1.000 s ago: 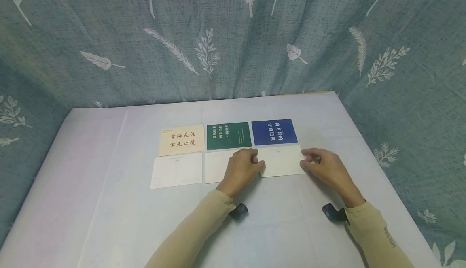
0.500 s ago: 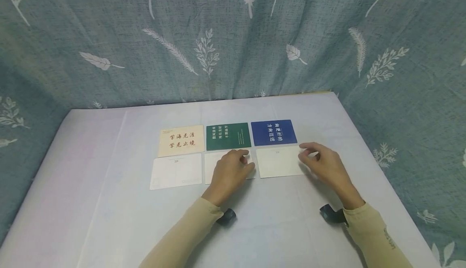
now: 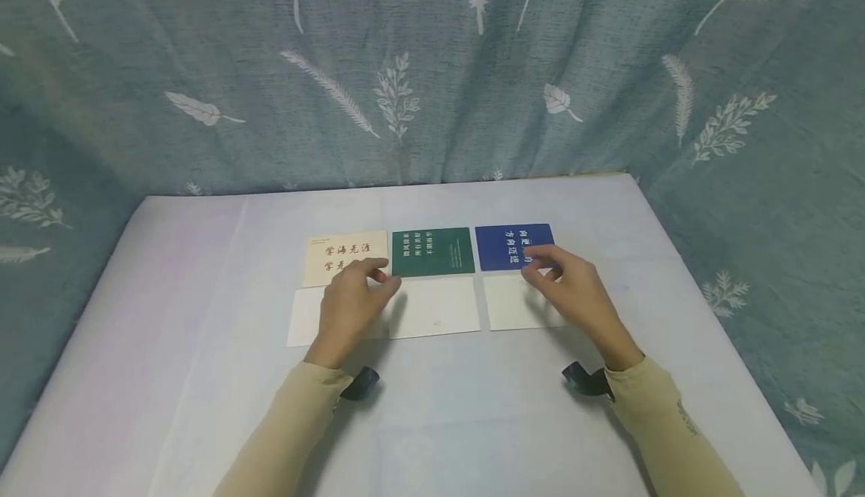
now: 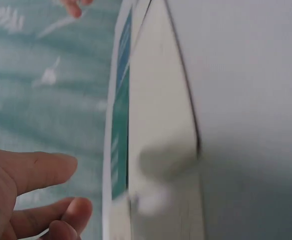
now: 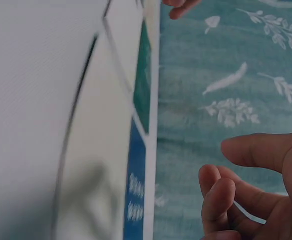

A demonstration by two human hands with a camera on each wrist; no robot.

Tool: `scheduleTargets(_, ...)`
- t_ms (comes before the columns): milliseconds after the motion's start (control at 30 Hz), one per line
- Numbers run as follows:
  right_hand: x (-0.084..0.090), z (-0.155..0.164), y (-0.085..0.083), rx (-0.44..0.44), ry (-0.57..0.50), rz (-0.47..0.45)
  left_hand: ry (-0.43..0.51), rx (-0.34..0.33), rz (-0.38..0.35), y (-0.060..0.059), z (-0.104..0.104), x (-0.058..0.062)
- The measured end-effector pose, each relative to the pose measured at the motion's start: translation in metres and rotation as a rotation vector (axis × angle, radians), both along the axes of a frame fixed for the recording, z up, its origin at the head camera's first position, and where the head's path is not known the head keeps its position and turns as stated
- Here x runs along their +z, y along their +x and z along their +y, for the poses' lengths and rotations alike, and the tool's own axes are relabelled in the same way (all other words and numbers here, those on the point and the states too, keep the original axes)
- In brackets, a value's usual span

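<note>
Six-sided contact is absent: my left hand [image 3: 354, 302] hovers over the left cards, thumb and fingertips apart with nothing between them. My right hand [image 3: 571, 287] is likewise raised, its fingers loosely bent, overlapping the blue postcard [image 3: 495, 251] and the pale cream card [image 3: 507, 305] in the head view. Beside the blue one lies a green postcard [image 3: 432, 254] with white lettering; left of that is a cream postcard [image 3: 338, 248] with brown characters, partly hidden. Below them, a white card [image 3: 435, 308] lies in the middle and another white card [image 3: 304, 320] at the left, partly covered by my left hand.
The cards lie in two rows on a table with a pale cloth [image 3: 432, 422]. A blue-green curtain [image 3: 432, 106] with white leaf prints hangs behind and beside it. Dark curved pieces [image 3: 361, 384] stick out at both wrists.
Both hands have come away from the ends of the lower right card and risen. The left hand has moved far left, the right slightly left. The cards stay in their rows.
</note>
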State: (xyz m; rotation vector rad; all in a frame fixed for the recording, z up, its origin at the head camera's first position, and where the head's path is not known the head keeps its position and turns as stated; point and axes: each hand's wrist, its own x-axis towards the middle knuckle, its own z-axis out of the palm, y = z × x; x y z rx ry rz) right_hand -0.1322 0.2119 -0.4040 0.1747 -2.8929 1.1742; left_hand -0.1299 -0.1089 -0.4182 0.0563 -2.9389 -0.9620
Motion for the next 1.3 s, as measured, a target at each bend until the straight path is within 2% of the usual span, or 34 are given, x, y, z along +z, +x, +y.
scheduleTargets(267,0.001,-0.044,-0.019,0.086,-0.041,0.008,-0.029,0.111,-0.053,-0.006,-0.061,-0.004)
scheduleTargets(467,0.001,-0.084,-0.028,0.15,-0.107,-0.009,-0.04,0.149,-0.072,-0.009,-0.09,-0.003)
scheduleTargets(700,-0.01,-0.123,-0.035,0.215,-0.122,-0.04,-0.069,0.184,-0.104,-0.01,-0.108,-0.002)
scheduleTargets(1033,-0.024,-0.165,-0.047,0.25,0.033,-0.099,-0.101,0.13,-0.135,-0.017,-0.122,-0.002)
scheduleTargets(1300,-0.021,-0.189,-0.058,0.279,0.11,-0.141,-0.126,0.134,-0.211,-0.026,-0.121,-0.003)
